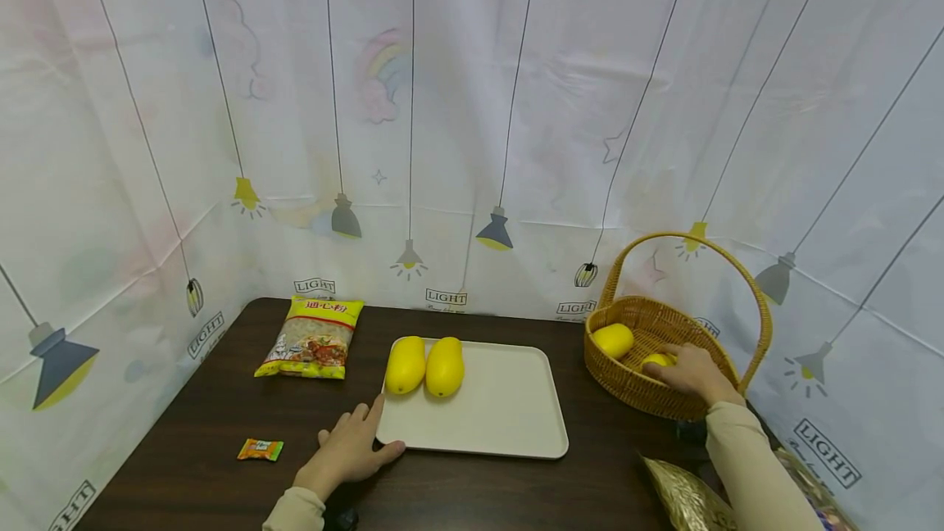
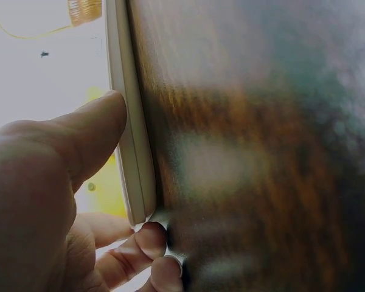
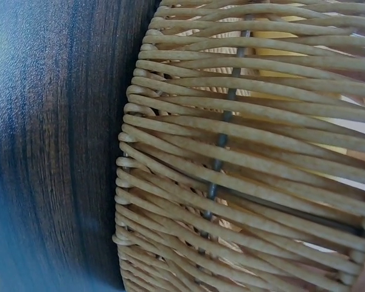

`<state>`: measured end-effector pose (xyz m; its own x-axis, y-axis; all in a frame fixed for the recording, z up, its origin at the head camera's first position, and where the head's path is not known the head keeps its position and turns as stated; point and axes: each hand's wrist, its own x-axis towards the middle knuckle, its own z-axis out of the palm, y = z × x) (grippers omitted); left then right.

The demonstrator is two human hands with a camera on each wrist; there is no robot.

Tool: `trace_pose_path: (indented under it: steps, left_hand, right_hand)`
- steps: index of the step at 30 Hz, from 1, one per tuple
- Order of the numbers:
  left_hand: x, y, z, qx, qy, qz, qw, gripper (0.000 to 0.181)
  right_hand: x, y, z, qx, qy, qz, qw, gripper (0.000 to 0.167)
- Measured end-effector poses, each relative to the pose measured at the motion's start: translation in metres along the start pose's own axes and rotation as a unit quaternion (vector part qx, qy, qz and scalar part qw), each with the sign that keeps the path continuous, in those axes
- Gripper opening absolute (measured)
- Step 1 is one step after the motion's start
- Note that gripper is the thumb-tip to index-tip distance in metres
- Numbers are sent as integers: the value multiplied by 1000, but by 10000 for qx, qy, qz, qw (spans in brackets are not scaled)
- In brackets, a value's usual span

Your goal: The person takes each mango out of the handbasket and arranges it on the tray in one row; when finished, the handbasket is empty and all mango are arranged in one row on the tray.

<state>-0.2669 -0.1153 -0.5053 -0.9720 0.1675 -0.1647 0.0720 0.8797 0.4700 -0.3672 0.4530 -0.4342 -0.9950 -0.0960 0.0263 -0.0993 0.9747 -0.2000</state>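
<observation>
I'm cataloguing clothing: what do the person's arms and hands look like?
The left sleeve and right sleeve are plain cream and long. The left hand and right hand wear no gloves. A small dark object beside the left sleeve is unclear.

Yellow pasta bag (image 1: 310,338), orange packet (image 1: 260,450), gold pouch (image 1: 686,494), lamp-print curtain (image 1: 457,138)

Look at that handle (image 1: 765,324) arching over the basket (image 1: 630,390), whose walls fenced the right grip (image 1: 693,371); leftward, toward the tray (image 1: 501,408), a tabletop (image 1: 593,428) lane left passage!
</observation>
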Motion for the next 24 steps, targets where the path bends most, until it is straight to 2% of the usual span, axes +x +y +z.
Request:
trace_pose_path:
  steps: [6, 15, 24]
  left_hand:
    - [-1, 1, 0, 17, 38, 24, 10000, 95]
    - [-1, 2, 0, 58, 56, 30, 10000, 95]
    - [-3, 4, -1, 72, 41, 11, 10000, 95]
  right_hand:
    - [-5, -2, -4, -40, 364, -60, 9993, 70]
    - [-9, -13, -17, 133, 558, -81, 9983, 73]
    - [-10, -36, -27, 355, 1035, -397, 9932, 68]
